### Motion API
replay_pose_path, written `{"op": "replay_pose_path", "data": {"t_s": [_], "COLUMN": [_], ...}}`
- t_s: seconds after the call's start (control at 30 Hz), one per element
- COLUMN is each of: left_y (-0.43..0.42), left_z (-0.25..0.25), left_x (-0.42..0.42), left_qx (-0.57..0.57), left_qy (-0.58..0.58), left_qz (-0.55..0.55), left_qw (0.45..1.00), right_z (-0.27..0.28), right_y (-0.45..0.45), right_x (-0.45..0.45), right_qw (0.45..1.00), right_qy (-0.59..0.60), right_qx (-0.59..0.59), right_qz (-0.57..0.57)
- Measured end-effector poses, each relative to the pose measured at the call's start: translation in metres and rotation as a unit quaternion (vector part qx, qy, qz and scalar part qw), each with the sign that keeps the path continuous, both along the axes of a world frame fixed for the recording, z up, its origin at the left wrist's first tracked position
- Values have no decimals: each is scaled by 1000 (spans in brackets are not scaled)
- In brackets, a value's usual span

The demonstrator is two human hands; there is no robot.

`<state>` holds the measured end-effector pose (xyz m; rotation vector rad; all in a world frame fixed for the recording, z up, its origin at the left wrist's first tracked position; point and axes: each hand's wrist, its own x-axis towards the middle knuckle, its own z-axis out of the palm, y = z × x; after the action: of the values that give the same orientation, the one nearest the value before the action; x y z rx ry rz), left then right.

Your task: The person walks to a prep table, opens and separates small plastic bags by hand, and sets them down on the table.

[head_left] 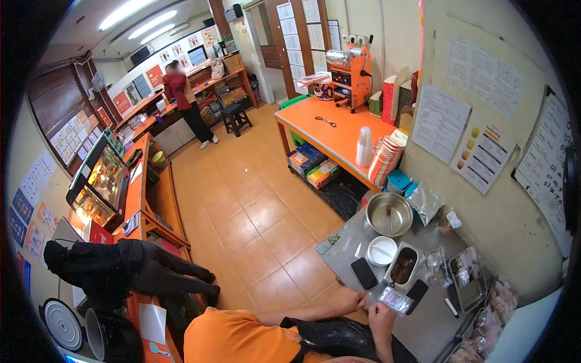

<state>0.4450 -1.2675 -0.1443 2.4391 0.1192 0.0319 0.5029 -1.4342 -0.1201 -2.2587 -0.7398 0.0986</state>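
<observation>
Both hands are at the near edge of a steel table, on either side of a small clear plastic packet with printing on it. My left hand is closed at the packet's left corner. My right hand is closed on its lower edge. Just beyond the packet are a metal container with brown contents, a white round tub and a dark phone-like slab. A second dark slab lies right of the packet.
A large steel bowl, a foil bag, a marker and a tray of bagged items are on the table. An orange counter stands beyond. One person stands far back; another leans at the left counter.
</observation>
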Motion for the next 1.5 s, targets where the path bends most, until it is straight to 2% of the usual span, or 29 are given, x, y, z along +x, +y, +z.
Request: {"op": "replay_pose_path", "data": {"t_s": [0.03, 0.1, 0.13, 0.17, 0.23, 0.27, 0.3, 0.33, 0.37, 0.43, 0.47, 0.5, 0.53, 0.6, 0.67, 0.73, 0.8, 0.87, 0.93, 1.0, 1.07, 1.17, 1.23, 1.27, 1.3, 1.33, 1.4, 1.47, 1.5], "left_y": [2, 5, 5, 2, 2, 1, 3, 13, 7, 7, 13, 15, 15, 15, 17, 15, 15, 20, 21, 20, 20, 36, 40, 43, 47, 55, 72, 85, 97], "left_z": [2, 7, 17, 30, 42, 37, 25, 63, 41, 70, 48, 73, 77, 83, 84, 88, 95, 97, 101, 101, 96, 76, 59, 50, 35, 19, -17, -55, -75], "left_x": [-1, -1, 3, 4, 13, 20, 25, 31, 37, 49, 52, 55, 55, 51, 52, 50, 50, 50, 50, 48, 46, 41, 35, 32, 29, 29, 30, 37, 43], "left_qx": [-2, 74, 73, 37, -36, -80, -77, -128, -152, -332, -360, -372, -387, -419, -436, -453, -529, -542, -570, -543, -505, -412, -381, -350, -348, -350, -427, -445, -428], "left_qy": [0, -105, -107, -87, -50, -25, -52, -39, -37, 15, -51, -39, -26, -18, -8, -2, 15, 30, 36, 34, 30, 115, 147, 174, 192, 193, 275, 249, 248], "left_qz": [-2, -8, -9, 13, 27, 17, -2, -16, 49, 122, 77, 68, 63, 75, 71, 73, 91, 77, 52, 51, 26, -19, -34, -39, -51, -51, 19, 124, 151], "left_qw": [1000, 992, 992, 995, 998, 996, 996, 991, 986, 935, 928, 925, 919, 905, 897, 888, 844, 836, 819, 837, 862, 904, 912, 920, 916, 915, 862, 851, 856], "right_z": [-1, 0, 1, 6, 22, 33, 35, 49, 48, 48, 64, 72, 75, 79, 77, 78, 77, 75, 74, 79, 81, 50, -3, -54, -86, -120, -166, -181, -195], "right_y": [2, 5, 9, 13, 21, 24, 26, 28, 27, 23, 23, 26, 25, 27, 26, 27, 23, 25, 23, 20, 20, 1, -27, -44, -63, -85, -113, -120, -119], "right_x": [4, 4, 5, 7, 7, 7, 12, 16, 23, 39, 41, 47, 48, 44, 45, 46, 48, 48, 46, 42, 32, 27, 30, 39, 49, 58, 69, 73, 76], "right_qw": [999, 999, 998, 998, 984, 986, 981, 986, 985, 973, 975, 974, 972, 975, 978, 934, 927, 845, 869, 937, 918, 951, 974, 964, 938, 922, 918, 915, 911], "right_qy": [3, -17, -37, -35, -69, -54, -97, -67, -116, -165, -129, -84, -82, 38, 64, 163, 210, 305, 279, 207, 226, 173, 132, 77, 71, 28, 8, 133, 54], "right_qx": [38, 34, 32, 29, 163, 159, 166, 150, 129, 146, 163, 195, 194, 203, 184, 317, 311, 439, 409, 282, 325, 256, 133, 151, 87, 53, 19, 27, 35], "right_qz": [-5, -21, -36, -40, -28, -12, 9, -6, -21, -67, -79, -83, -101, -81, -79, -24, -11, -3, -7, 1, 10, 9, -130, -205, -327, -382, -397, -381, -406]}}
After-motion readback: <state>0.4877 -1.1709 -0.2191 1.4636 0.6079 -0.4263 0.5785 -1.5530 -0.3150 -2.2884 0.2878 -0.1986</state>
